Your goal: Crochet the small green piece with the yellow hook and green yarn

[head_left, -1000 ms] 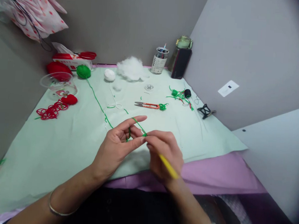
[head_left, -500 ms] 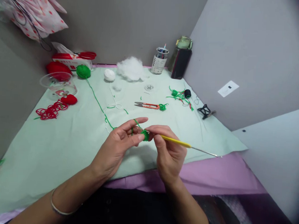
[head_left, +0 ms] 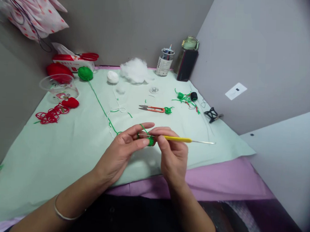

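Between thumb and fingers, my left hand (head_left: pixel 127 142) pinches a small green crochet piece (head_left: pixel 151 140). Green yarn (head_left: pixel 99 104) runs from the green yarn ball (head_left: pixel 85 73) to this hand and passes over its raised index finger. My right hand (head_left: pixel 172 151) grips a crochet hook (head_left: pixel 178 139) by its yellow handle. The hook lies nearly level, its thin metal front end at the green piece and its other metal end pointing right. Whether the tip has yarn on it is too small to tell.
Orange thread snips (head_left: pixel 151 109) lie ahead of my hands. Behind them are white stuffing (head_left: pixel 136 70), a white yarn ball (head_left: pixel 112 77) and a pen jar (head_left: pixel 165 63). Red yarn (head_left: pixel 52 114) and a clear plastic cup (head_left: pixel 59 88) sit left; green scraps (head_left: pixel 187 98) and a black stand (head_left: pixel 213 115) right.
The crochet hook has swung from a slant to nearly level, its right end rising and shifting left. My right hand has turned slightly with it. My left hand keeps its pinch.
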Motion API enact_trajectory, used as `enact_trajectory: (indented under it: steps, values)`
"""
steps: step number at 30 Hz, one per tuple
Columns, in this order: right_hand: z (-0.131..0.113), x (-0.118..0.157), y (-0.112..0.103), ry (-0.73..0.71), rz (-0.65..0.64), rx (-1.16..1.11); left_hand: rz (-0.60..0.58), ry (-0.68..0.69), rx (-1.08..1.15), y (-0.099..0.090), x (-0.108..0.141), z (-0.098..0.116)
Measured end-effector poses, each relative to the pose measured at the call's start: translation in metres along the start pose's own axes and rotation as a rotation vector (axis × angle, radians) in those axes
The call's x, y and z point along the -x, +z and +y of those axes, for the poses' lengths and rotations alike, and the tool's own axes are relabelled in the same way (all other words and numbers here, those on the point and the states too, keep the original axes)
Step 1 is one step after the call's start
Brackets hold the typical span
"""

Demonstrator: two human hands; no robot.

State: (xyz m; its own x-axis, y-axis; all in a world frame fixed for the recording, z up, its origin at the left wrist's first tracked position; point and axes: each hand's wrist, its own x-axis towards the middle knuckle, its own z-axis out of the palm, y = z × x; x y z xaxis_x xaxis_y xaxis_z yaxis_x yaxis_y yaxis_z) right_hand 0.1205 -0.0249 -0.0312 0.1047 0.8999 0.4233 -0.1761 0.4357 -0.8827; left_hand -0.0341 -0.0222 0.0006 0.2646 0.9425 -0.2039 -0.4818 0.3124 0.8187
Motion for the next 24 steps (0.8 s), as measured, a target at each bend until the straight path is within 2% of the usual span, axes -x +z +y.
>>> enact_trajectory:
  steps: [9,16,24]
  values:
    - [-0.004,-0.001,-0.005,0.157,0.024,-0.179,0.013,0.017,-0.155,-0.004,0.006,0.002]
    - [-0.014,0.006,-0.005,-0.016,-0.017,0.026,0.029,0.093,-0.229,-0.006,0.008,0.004]
    - [-0.012,0.007,-0.007,-0.061,-0.047,0.030,0.008,0.113,-0.278,-0.008,0.008,0.003]
